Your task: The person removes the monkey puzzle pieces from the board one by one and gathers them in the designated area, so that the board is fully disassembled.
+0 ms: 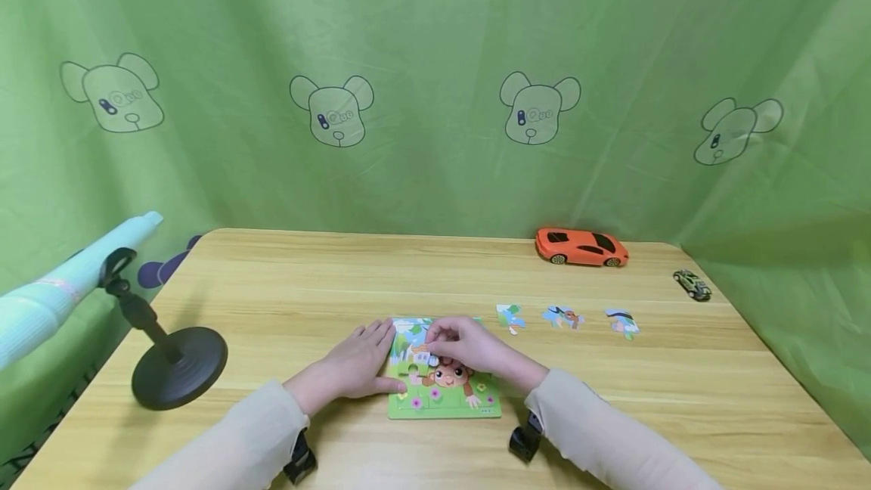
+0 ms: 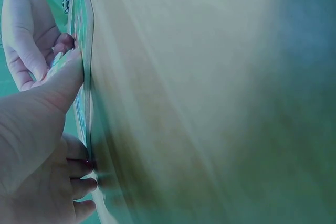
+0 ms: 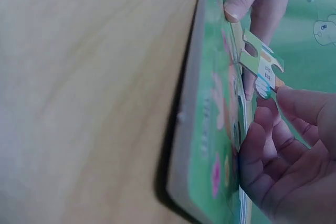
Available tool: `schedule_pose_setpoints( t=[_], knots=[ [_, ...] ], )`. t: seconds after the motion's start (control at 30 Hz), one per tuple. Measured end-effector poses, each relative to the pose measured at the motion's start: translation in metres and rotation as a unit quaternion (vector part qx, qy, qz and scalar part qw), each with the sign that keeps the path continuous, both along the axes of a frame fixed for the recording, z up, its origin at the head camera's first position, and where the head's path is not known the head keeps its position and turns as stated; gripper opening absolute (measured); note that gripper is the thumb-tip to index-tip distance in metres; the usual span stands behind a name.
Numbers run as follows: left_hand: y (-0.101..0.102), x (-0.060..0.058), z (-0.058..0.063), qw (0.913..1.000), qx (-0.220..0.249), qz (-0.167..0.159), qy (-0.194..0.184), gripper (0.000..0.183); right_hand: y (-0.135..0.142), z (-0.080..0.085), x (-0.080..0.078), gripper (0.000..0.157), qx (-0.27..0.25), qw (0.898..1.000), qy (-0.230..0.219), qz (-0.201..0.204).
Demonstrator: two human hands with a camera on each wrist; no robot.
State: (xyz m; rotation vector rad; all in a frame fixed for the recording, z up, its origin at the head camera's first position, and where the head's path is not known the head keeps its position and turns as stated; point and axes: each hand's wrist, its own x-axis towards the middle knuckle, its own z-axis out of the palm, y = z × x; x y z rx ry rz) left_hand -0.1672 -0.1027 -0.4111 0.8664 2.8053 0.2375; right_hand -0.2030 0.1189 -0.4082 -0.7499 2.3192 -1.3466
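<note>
A flat jigsaw board (image 1: 445, 410) with a monkey picture on green lies near the table's front. Between the right hand's (image 1: 472, 346) thumb and finger a jigsaw piece (image 3: 264, 69) with a small house printed on it is pinched, tilted over the board's upper left part in the right wrist view. The left hand (image 1: 357, 363) lies along the board's left side, fingers extended, its thumb reaching over the lower left of the picture. In the left wrist view that thumb (image 2: 68, 80) overlaps the piece. The right hand covers part of the board's upper right.
Three loose jigsaw pieces, the nearest one (image 1: 512, 318) among them, lie in a row right of the board. Behind them stand an orange toy car (image 1: 581, 248) and a small camouflage car (image 1: 692, 286). A black round-based stand (image 1: 180, 365) and a pale blue tube (image 1: 82, 274) are at left.
</note>
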Motion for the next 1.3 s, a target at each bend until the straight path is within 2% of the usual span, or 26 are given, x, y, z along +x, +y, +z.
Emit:
schedule_pose_setpoints(
  t=[0.2, 0.4, 0.77, 1.03, 1.3],
  knots=[
    [0.0, -0.001, -0.001, 1.0, 0.003, -0.002, 0.0, 0.092, 0.012, 0.004, -0.002, 0.011, -0.011, 1.0, -0.021, -0.004],
    [0.001, 0.0, -0.001, 1.0, 0.0, -0.001, -0.002, 0.092, 0.036, 0.009, -0.007, 0.012, -0.006, 0.999, -0.024, -0.023],
    [0.0, 0.001, -0.001, 1.0, -0.004, 0.0, -0.004, 0.091, 0.093, 0.017, -0.006, 0.017, 0.048, 0.997, -0.009, -0.055],
    [0.0, 0.001, 0.0, 1.0, 0.001, -0.002, -0.004, 0.091, 0.125, 0.013, -0.006, 0.017, 0.077, 0.995, -0.01, -0.057],
    [0.0, 0.0, 0.0, 1.0, 0.001, -0.003, -0.001, 0.091, 0.144, 0.008, -0.009, 0.015, 0.099, 0.994, -0.016, -0.047]
  ],
)
